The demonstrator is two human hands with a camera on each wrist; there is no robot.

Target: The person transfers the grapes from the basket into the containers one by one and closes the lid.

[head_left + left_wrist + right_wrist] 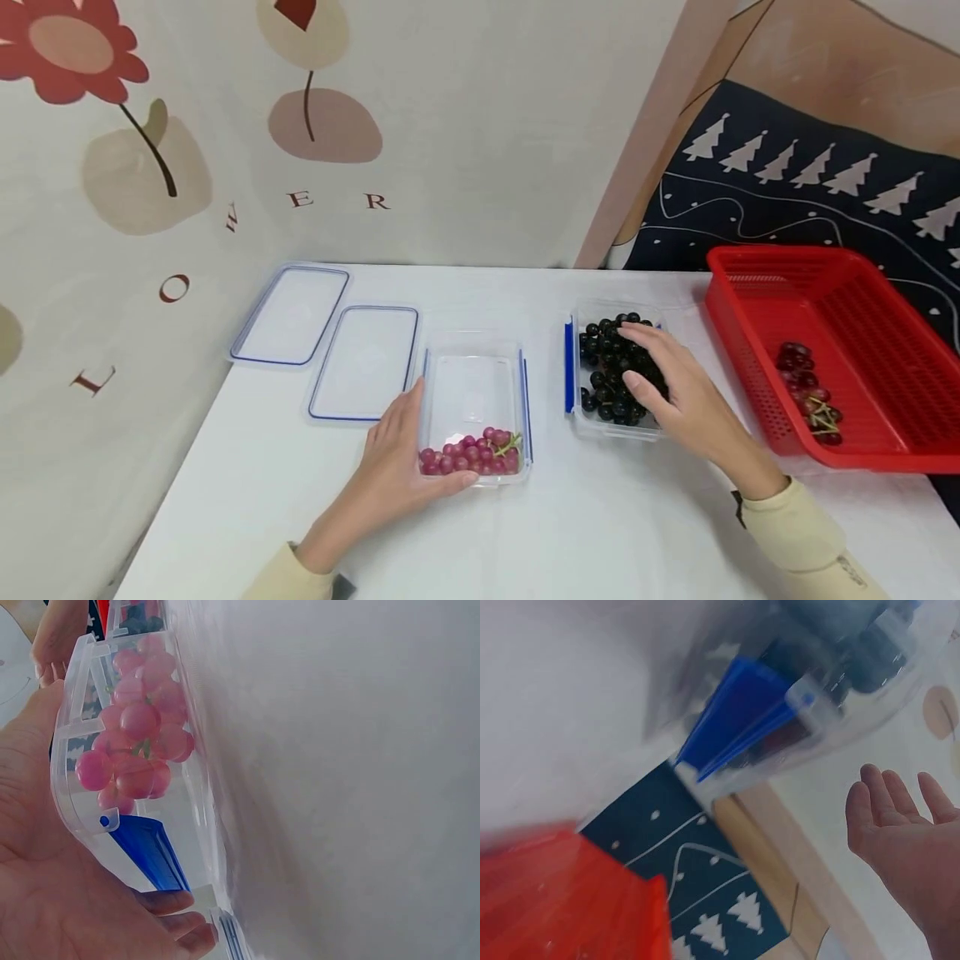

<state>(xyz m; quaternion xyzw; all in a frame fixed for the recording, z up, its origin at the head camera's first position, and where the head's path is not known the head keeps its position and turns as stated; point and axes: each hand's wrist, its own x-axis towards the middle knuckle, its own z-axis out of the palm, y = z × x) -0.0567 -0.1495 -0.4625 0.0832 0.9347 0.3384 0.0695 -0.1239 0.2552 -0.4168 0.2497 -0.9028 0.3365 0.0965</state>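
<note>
My left hand holds the near left corner of a clear plastic food container, its fingers along the side and thumb at the front rim. A bunch of pink grapes lies across that container's near end; a blue side latch hangs down beside my fingertips. Over a second clear container, heaped with black grapes, my right hand hovers with loosely bent fingers. In the right wrist view that hand appears apart from the container and holds nothing.
Two clear lids with blue seals, a nearer lid and a farther lid, lie at the left. At the right stands a red plastic basket with a small bunch of dark red grapes. A printed cloth wall rises behind the white table.
</note>
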